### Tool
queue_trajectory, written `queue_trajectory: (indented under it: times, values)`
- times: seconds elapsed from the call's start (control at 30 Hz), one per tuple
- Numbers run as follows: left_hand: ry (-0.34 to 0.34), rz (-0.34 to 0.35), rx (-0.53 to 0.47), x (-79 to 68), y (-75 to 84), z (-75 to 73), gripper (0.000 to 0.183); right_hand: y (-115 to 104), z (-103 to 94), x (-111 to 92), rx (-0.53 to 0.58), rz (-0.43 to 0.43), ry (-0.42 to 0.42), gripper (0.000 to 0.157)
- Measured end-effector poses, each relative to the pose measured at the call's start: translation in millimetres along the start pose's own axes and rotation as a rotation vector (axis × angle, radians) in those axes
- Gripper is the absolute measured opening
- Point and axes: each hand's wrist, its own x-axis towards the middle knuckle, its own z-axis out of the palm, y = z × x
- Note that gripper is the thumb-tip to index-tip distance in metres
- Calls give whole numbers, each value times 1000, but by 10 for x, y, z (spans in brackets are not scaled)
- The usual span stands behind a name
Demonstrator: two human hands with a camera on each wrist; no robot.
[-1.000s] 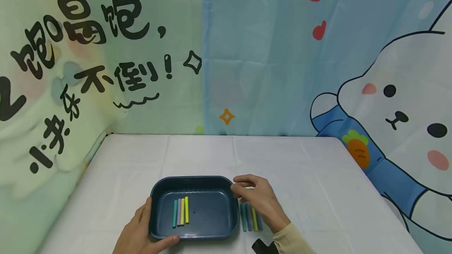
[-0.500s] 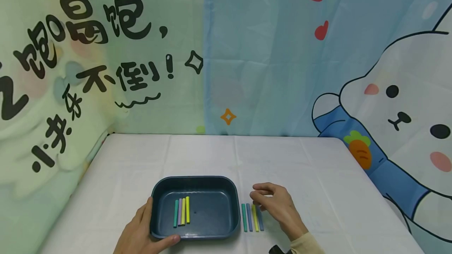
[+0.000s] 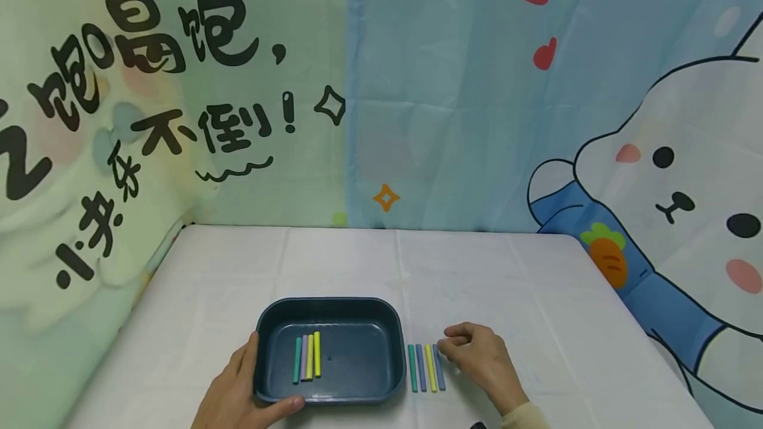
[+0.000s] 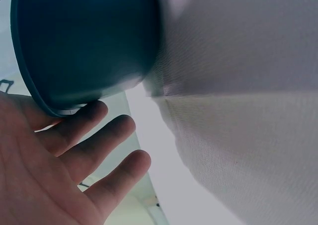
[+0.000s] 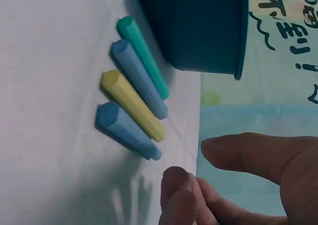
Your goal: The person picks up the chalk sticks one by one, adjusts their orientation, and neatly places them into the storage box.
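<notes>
A dark blue tray (image 3: 357, 356) stands on the white-covered table. My left hand (image 3: 232, 392) touches its left side, the thumb along the near rim; the left wrist view shows straight, spread fingers (image 4: 107, 135) against the wall. Inside lie a green chalk stick (image 3: 297, 360), a purple one (image 3: 304, 357) and two yellow ones, side by side. Right of the tray, a row holds a green chalk (image 5: 144, 58), a blue chalk (image 5: 139, 78), a yellow chalk (image 5: 131, 103) and another blue chalk (image 5: 126, 128). Beside this last one hovers my right hand (image 3: 483, 363), thumb and fingers apart, holding nothing.
The white tablecloth (image 3: 507, 283) spreads behind the tray and to both sides. Behind the table hangs a printed curtain (image 3: 429, 118) with lettering and a white cartoon animal. A beige sleeve (image 3: 524, 418) covers the right wrist.
My right hand has moved right, from the tray's right rim over the chalk row to its right end. The left hand stays at the tray, and the chalks have not moved.
</notes>
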Motion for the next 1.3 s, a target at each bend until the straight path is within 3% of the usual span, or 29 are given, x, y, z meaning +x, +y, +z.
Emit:
queue_trajectory:
  times: [0.27,1.03,1.3]
  values:
    - [7,15,-3,-5,-23,9,133,52,57,5,-37,-40,-24,20]
    - [0,-3,-5,6,3,-1,134,37,150,68,-152,-36,-33,12]
    - [-6,-20,10,11,4,15,136,88,121,103,-57,7,-63,17]
